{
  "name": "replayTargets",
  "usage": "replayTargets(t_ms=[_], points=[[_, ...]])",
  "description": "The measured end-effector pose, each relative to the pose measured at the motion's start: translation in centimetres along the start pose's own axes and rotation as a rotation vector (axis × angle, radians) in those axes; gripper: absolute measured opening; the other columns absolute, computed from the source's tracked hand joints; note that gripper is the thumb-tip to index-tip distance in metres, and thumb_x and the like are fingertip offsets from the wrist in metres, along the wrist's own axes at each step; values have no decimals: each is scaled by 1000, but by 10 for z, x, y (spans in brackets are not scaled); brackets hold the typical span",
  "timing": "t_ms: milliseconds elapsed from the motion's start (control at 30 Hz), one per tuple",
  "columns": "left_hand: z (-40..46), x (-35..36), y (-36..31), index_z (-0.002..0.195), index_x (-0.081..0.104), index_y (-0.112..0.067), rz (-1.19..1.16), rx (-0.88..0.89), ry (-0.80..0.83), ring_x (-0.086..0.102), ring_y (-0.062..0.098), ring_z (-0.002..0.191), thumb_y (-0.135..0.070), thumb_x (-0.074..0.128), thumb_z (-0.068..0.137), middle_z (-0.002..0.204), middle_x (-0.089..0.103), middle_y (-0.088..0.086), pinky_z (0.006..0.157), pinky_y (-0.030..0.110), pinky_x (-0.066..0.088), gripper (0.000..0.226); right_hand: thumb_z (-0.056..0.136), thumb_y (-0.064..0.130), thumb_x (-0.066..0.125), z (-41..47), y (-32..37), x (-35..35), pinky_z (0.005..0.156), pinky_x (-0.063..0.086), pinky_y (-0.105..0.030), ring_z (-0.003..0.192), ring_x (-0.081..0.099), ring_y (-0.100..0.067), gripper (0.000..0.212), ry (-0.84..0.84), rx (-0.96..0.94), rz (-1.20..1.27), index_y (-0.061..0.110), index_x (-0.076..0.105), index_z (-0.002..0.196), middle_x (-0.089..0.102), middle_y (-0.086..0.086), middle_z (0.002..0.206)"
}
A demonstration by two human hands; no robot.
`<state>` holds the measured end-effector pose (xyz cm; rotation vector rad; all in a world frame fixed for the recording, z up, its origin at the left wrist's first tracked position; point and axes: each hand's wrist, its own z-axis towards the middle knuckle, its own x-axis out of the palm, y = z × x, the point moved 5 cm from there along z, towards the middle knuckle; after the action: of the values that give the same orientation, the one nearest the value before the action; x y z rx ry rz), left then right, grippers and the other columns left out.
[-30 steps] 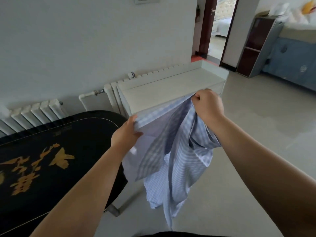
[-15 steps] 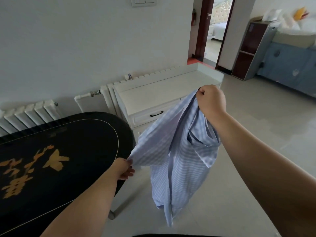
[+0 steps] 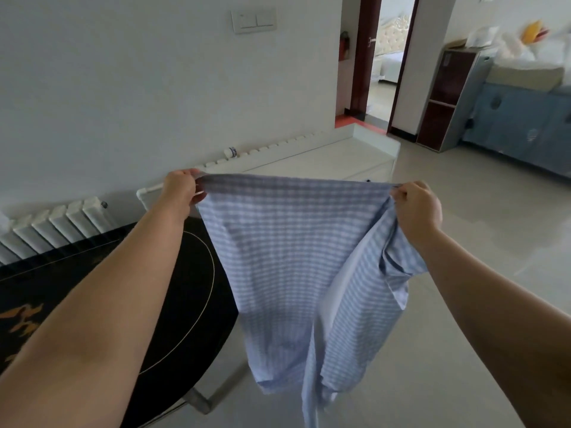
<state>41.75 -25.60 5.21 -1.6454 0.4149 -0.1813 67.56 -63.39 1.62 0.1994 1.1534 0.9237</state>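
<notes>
A light blue and white checked shirt (image 3: 287,261) hangs spread out in front of me, its top edge stretched flat between both hands. My left hand (image 3: 180,189) pinches the top left corner. My right hand (image 3: 415,208) grips the top right corner, where more fabric bunches and folds below the fist. The shirt's lower part dangles free above the floor, with a loose strip trailing at the bottom.
A black oval table (image 3: 173,288) with gold lettering stands at the left under my left arm. Behind the shirt is a white cabinet (image 3: 340,159) and a white radiator (image 3: 55,223) along the wall. Tiled floor (image 3: 479,230) lies open to the right; a doorway (image 3: 383,63) is farther back.
My left hand rose from low beside the table up to the level of my right hand and moved left. The shirt went from hanging bunched to stretched wide between both hands.
</notes>
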Motion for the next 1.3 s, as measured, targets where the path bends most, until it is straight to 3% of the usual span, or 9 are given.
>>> replayTargets(t_ms=[133, 233, 400, 500, 633, 733, 1000, 1167, 1300], points=[[-12, 9, -8, 112, 57, -5, 453, 243, 187, 54, 21, 95, -4, 57, 89, 109, 56, 11, 75, 32, 47, 24, 97, 20, 47, 4, -10, -6, 70, 36, -32, 89, 57, -37, 27, -5, 28, -15, 2, 67, 103, 59, -17, 108], [-26, 5, -14, 96, 65, -7, 783, 500, 1, 55, 24, 90, -24, 72, 83, 95, 59, 7, 73, 33, 38, 22, 97, 20, 48, 7, -11, -11, 71, 39, -35, 88, 57, -37, 27, -5, 18, -15, 2, 68, 101, 60, -17, 107], [-40, 12, -34, 86, 64, -7, 598, 748, -158, 53, 24, 102, -20, 66, 87, 114, 53, 12, 78, 27, 39, 14, 95, 18, 50, 1, -31, -21, 76, 48, -41, 90, 57, -35, 23, -61, 57, 34, 3, 67, 95, 61, -12, 109], [-54, 29, -43, 95, 63, -8, 425, 705, -121, 54, 17, 86, -13, 52, 91, 95, 60, 2, 72, 25, 38, 13, 93, 15, 51, -6, -48, -19, 78, 49, -45, 91, 58, -38, 22, -14, 117, 33, 1, 68, 96, 61, -16, 110], [-48, 29, -42, 109, 63, -11, 263, 547, -208, 53, 12, 91, -17, 52, 93, 96, 58, -5, 74, 22, 39, 21, 94, 9, 50, -10, -51, -10, 70, 44, -33, 88, 62, -36, 21, 100, 89, -62, 0, 69, 94, 61, -17, 106], [-39, 26, -34, 92, 63, -12, 166, 414, -205, 52, 16, 82, -26, 58, 93, 77, 57, -2, 62, 21, 40, 15, 93, 8, 50, -9, -40, -16, 72, 46, -35, 87, 61, -34, 20, -25, 53, -30, 0, 69, 95, 63, -13, 107], [-36, 8, -14, 100, 69, -11, -1, 310, -199, 61, 17, 87, -31, 68, 87, 91, 66, 2, 75, 26, 46, 24, 94, 10, 52, 9, -15, -24, 74, 46, -36, 89, 60, -34, 19, -109, -92, -28, 0, 68, 97, 63, -14, 106], [-23, -4, -4, 86, 68, -19, -111, 241, 2, 63, 10, 77, -35, 68, 86, 84, 67, -5, 70, 24, 49, 16, 95, 13, 49, 22, -9, -30, 73, 41, -33, 90, 59, -32, 22, -138, -86, -8, 1, 68, 98, 62, -13, 106], [-9, -7, 18, 93, 68, -12, -133, 167, 210, 58, 21, 84, -31, 60, 92, 87, 65, 2, 75, 32, 47, 21, 95, 12, 50, 23, -15, -27, 76, 43, -35, 91, 59, -33, 22, -100, -50, 7, 1, 69, 97, 62, -13, 107]])
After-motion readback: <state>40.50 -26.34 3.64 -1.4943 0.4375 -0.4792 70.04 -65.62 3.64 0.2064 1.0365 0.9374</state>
